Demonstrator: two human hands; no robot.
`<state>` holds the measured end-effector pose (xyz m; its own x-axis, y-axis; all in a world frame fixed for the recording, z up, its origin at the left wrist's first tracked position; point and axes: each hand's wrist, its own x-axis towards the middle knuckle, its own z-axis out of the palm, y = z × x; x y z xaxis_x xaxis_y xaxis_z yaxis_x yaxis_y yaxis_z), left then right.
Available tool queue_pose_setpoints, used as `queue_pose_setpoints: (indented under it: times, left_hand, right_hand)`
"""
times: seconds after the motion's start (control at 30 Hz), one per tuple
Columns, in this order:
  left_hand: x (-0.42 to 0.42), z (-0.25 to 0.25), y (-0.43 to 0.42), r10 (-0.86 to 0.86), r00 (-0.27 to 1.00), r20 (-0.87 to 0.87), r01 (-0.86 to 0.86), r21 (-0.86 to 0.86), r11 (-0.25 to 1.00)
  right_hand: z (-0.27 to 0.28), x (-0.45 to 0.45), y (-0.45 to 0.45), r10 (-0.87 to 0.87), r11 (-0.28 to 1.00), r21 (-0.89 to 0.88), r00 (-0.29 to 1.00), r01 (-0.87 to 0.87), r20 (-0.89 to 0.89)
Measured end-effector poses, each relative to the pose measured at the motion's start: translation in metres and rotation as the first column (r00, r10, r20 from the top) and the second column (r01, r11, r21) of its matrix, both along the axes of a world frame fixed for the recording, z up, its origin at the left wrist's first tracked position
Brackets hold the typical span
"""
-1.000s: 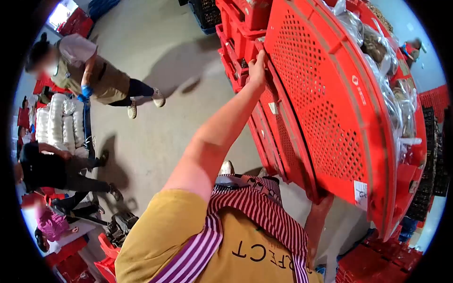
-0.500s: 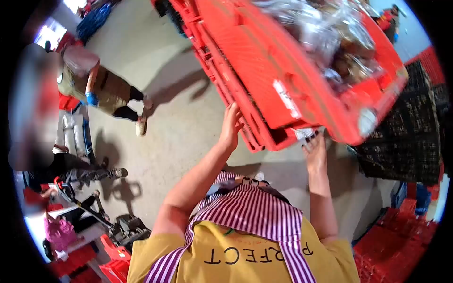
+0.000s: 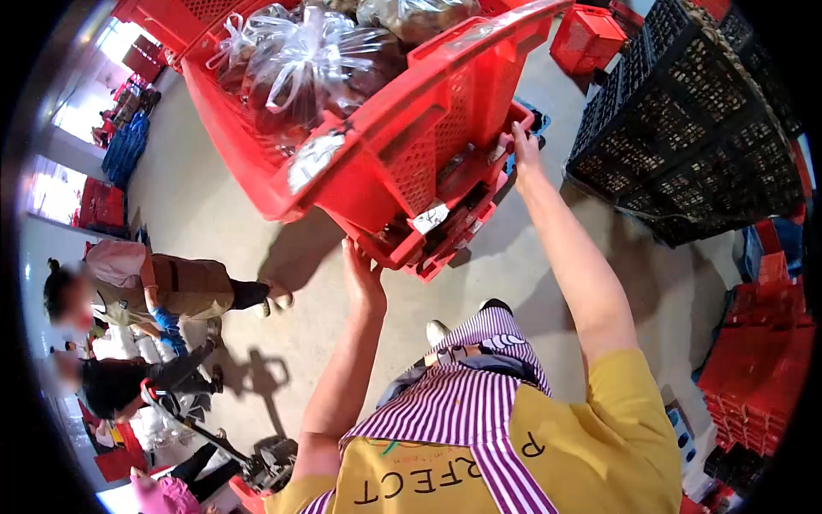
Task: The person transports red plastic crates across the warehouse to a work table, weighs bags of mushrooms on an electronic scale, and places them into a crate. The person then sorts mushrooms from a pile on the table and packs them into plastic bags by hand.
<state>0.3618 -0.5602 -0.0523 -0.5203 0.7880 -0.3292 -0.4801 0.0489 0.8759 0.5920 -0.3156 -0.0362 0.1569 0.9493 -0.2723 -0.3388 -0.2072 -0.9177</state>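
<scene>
You are wearing a purple-and-white striped apron (image 3: 437, 403). Your left hand (image 3: 366, 278) is touching the near corner of a stack of red perforated plastic crates (image 3: 409, 176); how far it is closing, I cannot tell. Your right hand (image 3: 528, 158) is gripping a lower crate's rim. The stack is rising just before you, its top holding knotted clear plastic bags (image 3: 321, 60). Rightward, black lattice plastic crates (image 3: 676, 128) are standing; leftward, a blue-gloved person (image 3: 184, 287) is standing.

"Upper garment?"
"Mustard-yellow shirt (image 3: 591, 437), short sleeves (image 3: 640, 390), black lettering (image 3: 419, 485) across the chest."
"Over it?"
"Purple-and-white striped apron (image 3: 437, 403), matching shoulder straps (image 3: 507, 467), one crossing the lettering."
"Footwear?"
"A pale shoe (image 3: 437, 331) shows beyond the hem."
</scene>
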Motion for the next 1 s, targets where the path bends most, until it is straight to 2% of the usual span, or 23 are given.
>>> queue_pose_setpoints:
  times: [0.1, 0.17, 0.2, 0.23, 0.27, 0.3, 0.37, 0.4, 0.43, 0.47, 0.53, 0.6, 0.67, 0.7, 0.77, 0.8, 0.9, 0.97, 1.0]
  left_hand:
    - [0.015, -0.005, -0.001, 0.076, 0.997, 0.007, -0.075, -0.046, 0.996]
    - [0.028, -0.005, 0.004, 0.108, 0.987, -0.116, -0.114, -0.039, 0.993]
    - [0.034, -0.007, 0.009, 0.137, 0.984, -0.118, -0.141, -0.033, 0.989]
    - [0.036, -0.012, 0.013, 0.218, 0.964, -0.151, -0.224, -0.02, 0.974]
    - [0.037, -0.019, 0.016, 0.292, 0.938, -0.185, -0.299, -0.011, 0.954]
    - [0.037, -0.023, 0.019, 0.306, 0.937, -0.17, -0.299, 0.061, 0.952]
    - [0.038, -0.028, 0.025, 0.339, 0.92, -0.199, -0.332, 0.069, 0.941]
    - [0.042, -0.025, 0.028, 0.368, 0.903, -0.222, -0.357, 0.089, 0.93]
    - [0.044, -0.021, 0.031, 0.415, 0.895, -0.162, -0.405, 0.088, 0.91]
    - [0.047, -0.015, 0.032, 0.428, 0.888, -0.166, -0.418, 0.092, 0.904]
    - [0.052, -0.008, 0.029, 0.369, 0.907, -0.203, -0.347, 0.14, 0.928]
    - [0.047, -0.015, 0.027, 0.395, 0.902, -0.175, -0.384, 0.094, 0.919]
    - [0.044, -0.022, 0.032, 0.407, 0.906, -0.113, -0.39, 0.148, 0.909]
    - [0.041, -0.019, 0.033, 0.396, 0.913, -0.097, -0.391, 0.07, 0.918]
    - [0.032, -0.042, 0.03, 0.386, 0.919, -0.076, -0.377, 0.115, 0.919]
    - [0.031, -0.038, 0.031, 0.35, 0.935, -0.066, -0.334, 0.174, 0.926]
    - [0.043, -0.02, 0.028, 0.382, 0.918, -0.103, -0.363, 0.163, 0.917]
    - [0.043, -0.018, 0.031, 0.369, 0.921, -0.123, -0.349, 0.159, 0.924]
    - [0.042, -0.018, 0.034, 0.384, 0.915, -0.121, -0.364, 0.163, 0.917]
  right_hand:
    - [-0.051, 0.016, 0.042, 0.054, 0.992, 0.11, 0.997, -0.061, 0.063]
    - [-0.067, 0.017, 0.063, -0.027, 0.997, 0.075, 0.989, 0.016, 0.148]
    - [-0.078, 0.015, 0.075, -0.083, 0.994, 0.09, 0.971, 0.065, 0.223]
    - [-0.089, 0.017, 0.086, 0.028, 0.992, 0.12, 0.999, -0.032, 0.034]
    - [-0.082, 0.015, 0.082, 0.075, 0.985, 0.157, 0.996, -0.067, -0.049]
    - [-0.074, 0.014, 0.078, 0.127, 0.976, 0.193, 0.983, -0.1, -0.131]
    - [-0.045, 0.009, 0.063, 0.194, 0.954, 0.269, 0.954, -0.129, -0.229]
    - [-0.035, 0.009, 0.058, 0.211, 0.94, 0.315, 0.946, -0.128, -0.246]
    - [-0.046, 0.006, 0.065, 0.139, 0.958, 0.277, 0.968, -0.077, -0.209]
    - [-0.06, 0.003, 0.076, 0.153, 0.956, 0.279, 0.965, -0.09, -0.214]
    - [-0.084, 0.001, 0.088, 0.047, 0.95, 0.308, 0.999, -0.045, 0.0]
    - [-0.07, 0.0, 0.071, 0.019, 0.949, 0.316, 1.0, -0.01, -0.025]
    - [-0.058, -0.003, 0.071, -0.107, 0.952, 0.294, 0.992, 0.082, 0.068]
    - [-0.049, -0.005, 0.076, -0.089, 0.949, 0.309, 0.993, 0.063, 0.073]
    - [-0.048, -0.002, 0.066, 0.047, 0.928, 0.371, 0.987, 0.014, -0.155]
    - [-0.05, -0.004, 0.068, -0.006, 0.925, 0.379, 0.997, 0.037, -0.083]
    - [-0.048, -0.003, 0.068, -0.021, 0.935, 0.352, 0.998, 0.039, -0.055]
    - [-0.047, -0.007, 0.068, -0.01, 0.964, 0.26, 0.979, 0.064, -0.204]
    - [-0.053, -0.01, 0.077, 0.006, 0.963, 0.263, 0.979, 0.049, -0.203]
